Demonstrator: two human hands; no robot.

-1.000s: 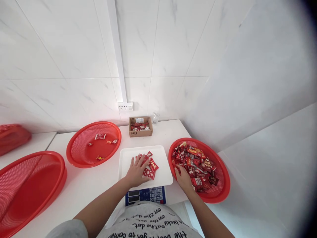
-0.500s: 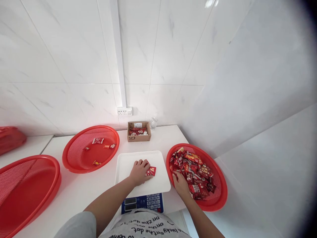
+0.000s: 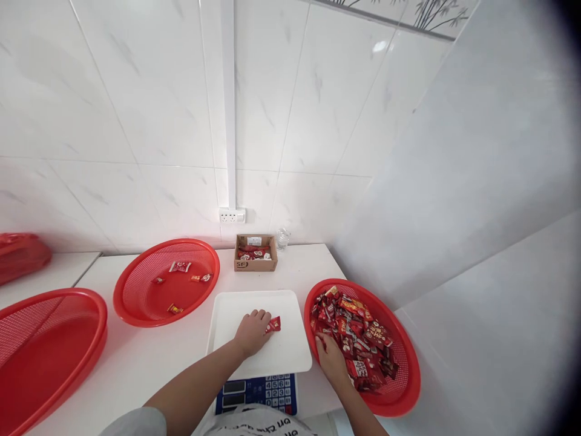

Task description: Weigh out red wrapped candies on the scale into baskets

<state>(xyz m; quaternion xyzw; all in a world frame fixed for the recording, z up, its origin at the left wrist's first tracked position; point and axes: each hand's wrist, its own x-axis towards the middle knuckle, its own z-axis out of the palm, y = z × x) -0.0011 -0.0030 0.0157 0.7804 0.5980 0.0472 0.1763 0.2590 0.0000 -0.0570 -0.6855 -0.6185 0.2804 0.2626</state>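
My left hand [image 3: 252, 332] rests on the white tray [image 3: 236, 306] of a scale, fingers curled round red candy packets [image 3: 273, 325] that stick out to its right. My right hand [image 3: 330, 358] lies in the red basket [image 3: 399, 396] on the right, fingers down among several red candy packets [image 3: 358, 336]; what it holds, if anything, is hidden. The scale's blue keypad [image 3: 258, 394] shows just below the tray.
A red basket [image 3: 136, 309] with a few candies stands left of the tray. Another red basket [image 3: 86, 327] sits at the far left. A small cardboard box [image 3: 254, 261] of candies and a clear glass [image 3: 283, 238] stand by the wall. Tiled walls close the corner.
My left hand went from spread flat over the packets to curled round them, and fewer packets show on the tray. My right hand stays in the right basket. The camera tilted upward.
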